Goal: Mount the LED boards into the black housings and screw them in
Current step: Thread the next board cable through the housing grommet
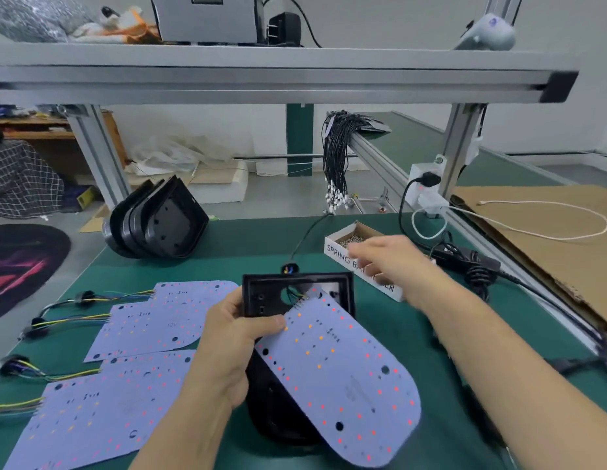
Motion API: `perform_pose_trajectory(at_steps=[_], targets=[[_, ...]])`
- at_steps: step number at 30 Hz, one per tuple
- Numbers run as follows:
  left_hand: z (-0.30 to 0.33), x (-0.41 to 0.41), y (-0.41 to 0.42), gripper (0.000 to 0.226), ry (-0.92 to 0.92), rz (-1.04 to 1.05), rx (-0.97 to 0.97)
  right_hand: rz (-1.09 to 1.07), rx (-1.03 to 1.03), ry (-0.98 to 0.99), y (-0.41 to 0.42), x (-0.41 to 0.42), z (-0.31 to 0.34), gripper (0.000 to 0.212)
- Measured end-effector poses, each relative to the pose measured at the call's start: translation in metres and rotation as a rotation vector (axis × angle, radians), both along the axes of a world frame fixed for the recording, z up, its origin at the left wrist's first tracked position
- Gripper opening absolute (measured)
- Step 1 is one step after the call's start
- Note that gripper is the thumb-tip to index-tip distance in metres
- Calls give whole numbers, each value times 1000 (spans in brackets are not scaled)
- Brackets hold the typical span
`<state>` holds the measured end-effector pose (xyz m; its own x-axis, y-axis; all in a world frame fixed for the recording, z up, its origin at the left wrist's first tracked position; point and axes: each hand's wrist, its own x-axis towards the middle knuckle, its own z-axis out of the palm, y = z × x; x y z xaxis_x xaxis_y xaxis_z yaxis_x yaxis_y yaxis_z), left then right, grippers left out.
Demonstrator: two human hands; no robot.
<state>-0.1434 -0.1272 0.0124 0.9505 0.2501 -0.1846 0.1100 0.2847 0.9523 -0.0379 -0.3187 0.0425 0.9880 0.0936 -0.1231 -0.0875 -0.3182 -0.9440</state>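
My left hand point(232, 344) grips the left edge of a black housing point(261, 296) lying on the green mat, thumb pressing on a white LED board point(346, 371). The board rests tilted across the housing, its coloured wires running through the hole at the housing's far end. My right hand point(393, 262) is blurred, hovering over the white cardboard box of screws point(356, 237); whether it holds anything is not visible. Three more LED boards point(152, 323) with wire tails lie to the left. A stack of empty black housings point(159, 222) stands at the back left.
A black power adapter and cables point(464, 259) lie right of the screw box. A bundle of black wire leads point(336, 164) hangs from the aluminium rail. A brown cardboard sheet point(549, 239) covers the right bench. An aluminium frame shelf point(261, 76) runs overhead.
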Motion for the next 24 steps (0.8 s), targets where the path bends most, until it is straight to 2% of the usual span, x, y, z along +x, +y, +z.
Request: perform_pose_trajectory(at_steps=[2,4,6,7,9,11,13,15,16,18,19,20,22,24], targets=[[-1,2,2,37,5,73,0,-69,2,-200,-17,-12,4,19],[0,2,3,36,-1,85,8,42,-95,-325,-26,-33,7,23],[2,-2,2,35,-16,1,41,124,-193,-293,-31,-49,7,43],[4,-5,1,34,-25,-74,57,99,-175,-203,-33,-49,6,55],[7,-12,-1,33,-39,-218,78,61,-27,117,-32,-35,-4,65],[9,-15,-4,32,-57,-295,91,156,126,457,-18,-19,-18,71],[11,-16,-6,31,-85,-338,96,268,308,648,4,-4,-32,78],[12,-17,-8,32,-127,-379,113,293,528,682,27,16,-35,79],[13,-17,-9,34,-146,-400,125,247,650,660,38,28,-28,72],[13,-16,-9,35,-162,-429,146,125,872,568,55,44,-6,40],[13,-14,-9,34,-154,-432,152,99,863,489,59,51,3,22],[11,-12,-7,32,-135,-426,152,109,749,370,61,55,10,14],[5,-6,-2,29,-70,-389,117,234,411,111,56,53,17,17],[0,-1,3,31,-2,-356,51,364,157,-40,46,45,28,22]])
